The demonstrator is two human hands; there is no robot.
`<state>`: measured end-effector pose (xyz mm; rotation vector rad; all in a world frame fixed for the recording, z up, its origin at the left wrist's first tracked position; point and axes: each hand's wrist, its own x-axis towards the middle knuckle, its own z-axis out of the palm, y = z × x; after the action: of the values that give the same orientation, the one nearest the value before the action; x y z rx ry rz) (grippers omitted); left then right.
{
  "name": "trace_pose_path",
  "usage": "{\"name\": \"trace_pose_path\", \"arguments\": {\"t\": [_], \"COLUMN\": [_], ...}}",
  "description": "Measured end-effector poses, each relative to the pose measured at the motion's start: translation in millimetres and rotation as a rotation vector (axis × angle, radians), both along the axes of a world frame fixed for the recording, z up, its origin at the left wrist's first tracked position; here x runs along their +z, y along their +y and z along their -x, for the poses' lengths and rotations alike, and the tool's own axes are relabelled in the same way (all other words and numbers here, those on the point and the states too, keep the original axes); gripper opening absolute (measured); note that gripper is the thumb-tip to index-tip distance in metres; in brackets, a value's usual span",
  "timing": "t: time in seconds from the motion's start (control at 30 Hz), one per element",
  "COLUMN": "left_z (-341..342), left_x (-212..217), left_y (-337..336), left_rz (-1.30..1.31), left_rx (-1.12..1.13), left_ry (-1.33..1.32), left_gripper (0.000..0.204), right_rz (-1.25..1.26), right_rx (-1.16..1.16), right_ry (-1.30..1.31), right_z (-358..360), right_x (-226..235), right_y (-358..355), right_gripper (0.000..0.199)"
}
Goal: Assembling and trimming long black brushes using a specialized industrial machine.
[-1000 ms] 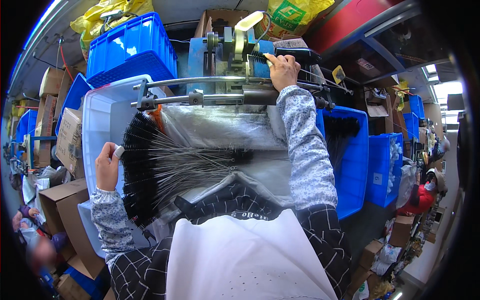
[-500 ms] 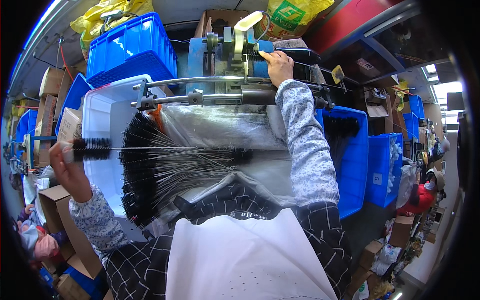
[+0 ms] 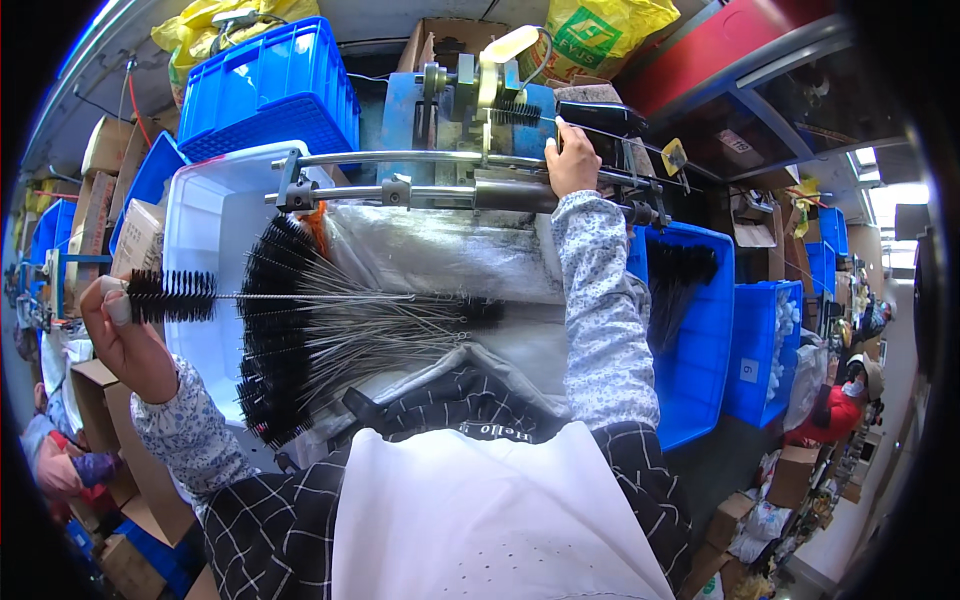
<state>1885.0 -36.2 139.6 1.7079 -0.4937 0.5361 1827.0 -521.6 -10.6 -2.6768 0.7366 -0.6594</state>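
My left hand [image 3: 130, 345] is closed on the bristled end of a black wire brush [image 3: 172, 296]. Its twisted wire stem points right, across a big bundle of similar brushes [image 3: 270, 330] lying in front of me, bristles to the left and wires to the right. Ahead, a second black brush [image 3: 517, 113] sits in the blue machine [image 3: 400, 115], its wire running off to the right. My right hand [image 3: 573, 162] is just right of that brush's bristles, index finger up at the wire and thumb apart from it. Nothing shows gripped in the right hand.
Metal rods [image 3: 430, 193] cross in front of the machine. A white bin [image 3: 205, 200] stands left, below a blue crate [image 3: 270, 90]. Right of me, a blue bin [image 3: 700, 350] holds more brushes. Another blue bin [image 3: 765, 350] holds white pieces. Other people sit farther off on both sides.
My right hand has come off the brush in the machine and drawn back slightly, its fingers parting. My left hand, with its brush, has shifted a little left.
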Motion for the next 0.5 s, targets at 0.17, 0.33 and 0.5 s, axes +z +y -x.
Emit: {"name": "trace_pose_path", "arguments": {"t": [0.17, 0.33, 0.5], "left_z": [5.6, 6.0, 4.2], "left_x": [3.9, 5.4, 3.3], "left_y": [10.0, 13.7, -2.5], "left_rz": [-0.003, 0.049, 0.069], "left_rx": [0.003, 0.038, -0.017], "left_ry": [0.009, 0.03, 0.027], "left_gripper": [0.019, 0.019, 0.02], "right_rz": [0.022, 0.015, 0.031], "right_rx": [-0.001, 0.031, 0.021], "right_ry": [0.004, -0.041, 0.031], "right_z": [-8.0, -19.2, -37.8], "right_x": [-3.9, -3.5, -3.1], "right_y": [11.9, 30.0, 61.8], "right_gripper": [0.036, 0.034, 0.031]}}
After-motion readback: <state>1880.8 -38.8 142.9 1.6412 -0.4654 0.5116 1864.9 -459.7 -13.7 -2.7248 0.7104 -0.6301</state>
